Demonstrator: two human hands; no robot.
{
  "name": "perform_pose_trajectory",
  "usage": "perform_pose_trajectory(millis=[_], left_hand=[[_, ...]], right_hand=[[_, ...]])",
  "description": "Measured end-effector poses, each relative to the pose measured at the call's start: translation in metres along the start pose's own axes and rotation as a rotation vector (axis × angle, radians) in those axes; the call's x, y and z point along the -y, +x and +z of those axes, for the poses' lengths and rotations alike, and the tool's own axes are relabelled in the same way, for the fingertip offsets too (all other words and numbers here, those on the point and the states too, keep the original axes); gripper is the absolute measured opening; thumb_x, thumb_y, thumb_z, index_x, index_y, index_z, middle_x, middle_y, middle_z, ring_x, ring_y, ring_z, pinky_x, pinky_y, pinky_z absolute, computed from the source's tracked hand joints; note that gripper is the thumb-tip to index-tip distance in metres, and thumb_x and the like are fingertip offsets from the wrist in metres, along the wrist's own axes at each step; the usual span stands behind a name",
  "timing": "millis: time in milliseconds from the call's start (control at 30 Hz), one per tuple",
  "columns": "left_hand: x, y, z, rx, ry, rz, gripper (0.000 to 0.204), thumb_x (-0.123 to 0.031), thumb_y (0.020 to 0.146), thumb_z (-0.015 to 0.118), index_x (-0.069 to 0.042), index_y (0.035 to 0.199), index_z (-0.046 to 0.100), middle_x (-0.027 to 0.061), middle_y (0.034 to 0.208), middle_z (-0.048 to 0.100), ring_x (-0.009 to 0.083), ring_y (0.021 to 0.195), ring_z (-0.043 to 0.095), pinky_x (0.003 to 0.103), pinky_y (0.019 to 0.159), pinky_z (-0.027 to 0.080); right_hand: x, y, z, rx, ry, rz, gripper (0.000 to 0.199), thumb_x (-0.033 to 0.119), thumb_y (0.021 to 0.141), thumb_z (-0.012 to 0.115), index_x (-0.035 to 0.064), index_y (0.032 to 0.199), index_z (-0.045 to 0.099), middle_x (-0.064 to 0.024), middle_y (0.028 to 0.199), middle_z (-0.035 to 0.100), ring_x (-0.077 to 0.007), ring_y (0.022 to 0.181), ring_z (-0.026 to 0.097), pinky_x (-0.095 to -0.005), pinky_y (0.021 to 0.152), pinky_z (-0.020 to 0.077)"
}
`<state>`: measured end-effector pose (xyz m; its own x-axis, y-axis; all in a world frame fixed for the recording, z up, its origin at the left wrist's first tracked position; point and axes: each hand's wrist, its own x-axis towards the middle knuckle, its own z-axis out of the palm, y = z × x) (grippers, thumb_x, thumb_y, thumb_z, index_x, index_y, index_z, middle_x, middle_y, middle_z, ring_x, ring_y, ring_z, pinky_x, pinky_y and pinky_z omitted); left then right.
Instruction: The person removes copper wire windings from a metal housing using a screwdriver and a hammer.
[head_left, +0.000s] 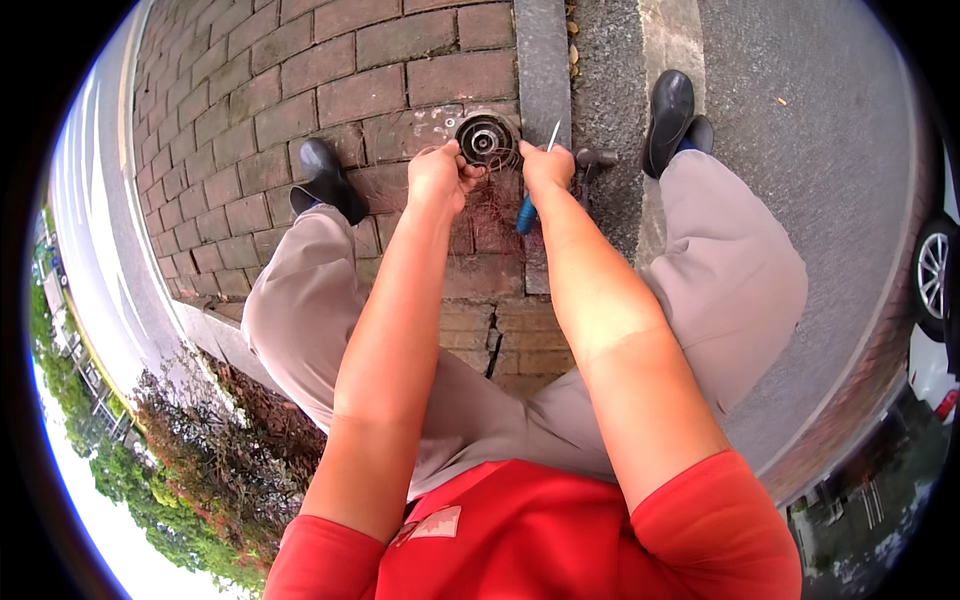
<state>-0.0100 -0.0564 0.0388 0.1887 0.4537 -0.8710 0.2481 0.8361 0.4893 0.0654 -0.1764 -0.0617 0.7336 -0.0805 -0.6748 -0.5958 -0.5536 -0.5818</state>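
Observation:
A dark round metal part (486, 140) with concentric rings and a hole in its middle is between my hands, low over the brick paving. My left hand (438, 178) is closed, its thumb and fingers pinching the part's lower left rim. Fine reddish strands (495, 205) show just below the part, tangled like thin wire. My right hand (547, 168) is closed round a screwdriver with a blue handle (527, 215); the thin, pale shaft (555, 135) sticks out above the fist. The right thumb reaches the part's right rim. The fingers hide some of both things.
A dark hammer-like tool (596, 160) lies right of my right hand. Small rings like washers (450, 122) lie on the bricks. A grey kerb strip (544, 60) divides paving from asphalt. My dark shoes (326, 180) stand either side. A white car (935, 290) is far right; bushes (220, 440) lower left.

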Motion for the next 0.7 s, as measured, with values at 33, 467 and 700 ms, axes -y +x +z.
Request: perform_pose_trajectory(millis=[33, 467, 700], left_hand=[[0.003, 0.001, 0.0, -0.018, -0.062, -0.061, 0.019, -0.012, 0.099, 0.049, -0.002, 0.082, 0.047, 0.006, 0.064, 0.047, 0.0196, 0.052, 0.051, 0.039, 0.057, 0.054], [0.037, 0.027, -0.022, 0.104, -0.362, -0.405, 0.03, -0.016, 0.101, 0.042, -0.006, 0.073, 0.044, 0.0034, 0.061, 0.042, 0.0174, 0.057, 0.046, 0.048, 0.081, 0.056], [0.037, 0.037, -0.029, 0.116, -0.37, -0.444, 0.03, -0.02, 0.101, 0.045, -0.007, 0.075, 0.046, 0.0021, 0.063, 0.042, 0.0173, 0.06, 0.048, 0.048, 0.082, 0.057]], right_hand=[[0.009, 0.001, -0.004, 0.108, 0.03, -0.005, 0.029, 0.017, 0.078, 0.077, -0.0074, 0.073, 0.063, -0.0204, 0.071, 0.067, -0.0315, 0.067, 0.067, -0.041, 0.064, 0.0498], [0.043, -0.007, -0.01, 0.49, 0.083, 0.321, 0.018, 0.009, 0.086, 0.066, 0.0033, 0.07, 0.06, -0.0075, 0.06, 0.058, -0.0194, 0.048, 0.052, -0.0362, 0.044, 0.037], [0.062, -0.017, -0.01, 0.387, -0.012, 0.291, 0.013, 0.006, 0.09, 0.06, 0.0001, 0.078, 0.059, -0.0109, 0.067, 0.06, -0.0186, 0.05, 0.052, -0.0335, 0.045, 0.0391]])
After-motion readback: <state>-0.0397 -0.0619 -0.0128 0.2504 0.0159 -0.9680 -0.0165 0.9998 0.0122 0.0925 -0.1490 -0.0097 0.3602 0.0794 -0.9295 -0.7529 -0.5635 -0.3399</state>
